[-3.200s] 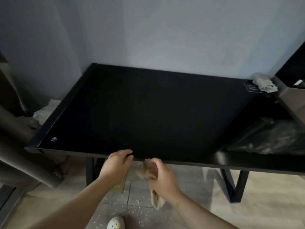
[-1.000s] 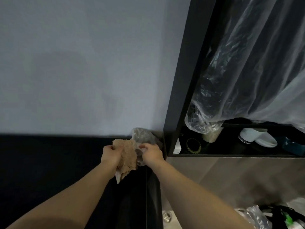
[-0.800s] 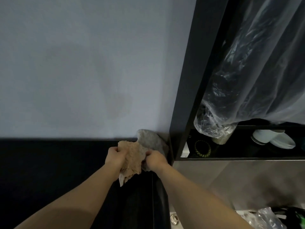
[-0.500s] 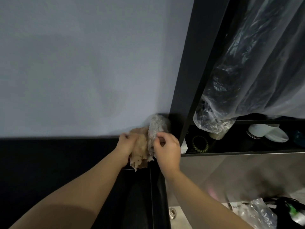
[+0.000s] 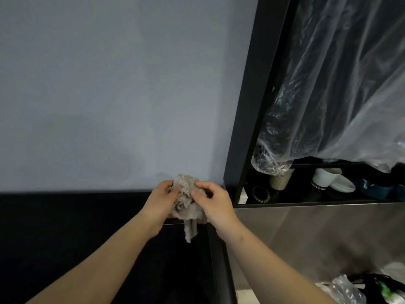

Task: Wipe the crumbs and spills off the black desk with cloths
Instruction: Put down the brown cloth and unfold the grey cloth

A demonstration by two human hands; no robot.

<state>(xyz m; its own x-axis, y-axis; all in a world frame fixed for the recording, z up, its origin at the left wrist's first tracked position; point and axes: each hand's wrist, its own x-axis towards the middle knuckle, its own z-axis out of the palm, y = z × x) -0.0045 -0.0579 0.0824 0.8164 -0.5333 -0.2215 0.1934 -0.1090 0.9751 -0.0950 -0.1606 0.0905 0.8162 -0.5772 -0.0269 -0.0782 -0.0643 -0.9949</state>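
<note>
1. The person's left hand (image 5: pixel 161 199) and right hand (image 5: pixel 213 201) meet at the far right corner of the smooth, matte black desk (image 5: pixel 65 233), both clamped on one crumpled grey-beige cloth (image 5: pixel 186 207).
2. The cloth is soft, wrinkled and bunched into a lump between the two hands; the left fingers pinch its upper left edge and the right fingers press into its top and right side.
3. A narrow twisted tail of the cloth hangs down below the hands, over the dark desk surface.
4. Whether a second cloth is folded into the bundle cannot be told.
5. The desk top is flat and unreflective, with a rounded, slightly glossy black edge (image 5: pixel 221 260) running along its right side.
6. Behind the desk stands a plain, pale grey-blue wall (image 5: pixel 109 84) with an even, matte finish.
7. Just right of the hands rises a tall black shelf frame (image 5: pixel 247 106) with straight, hard edges.
8. A sheet of clear, creased, shiny plastic film (image 5: pixel 339 95) drapes over the shelf in long folds.
9. On the shelf's lower board sit a ring of small green beads (image 5: pixel 260 194), a round white ceramic cup (image 5: pixel 324 177) lying tilted, and a small speckled jar (image 5: pixel 280 179).
</note>
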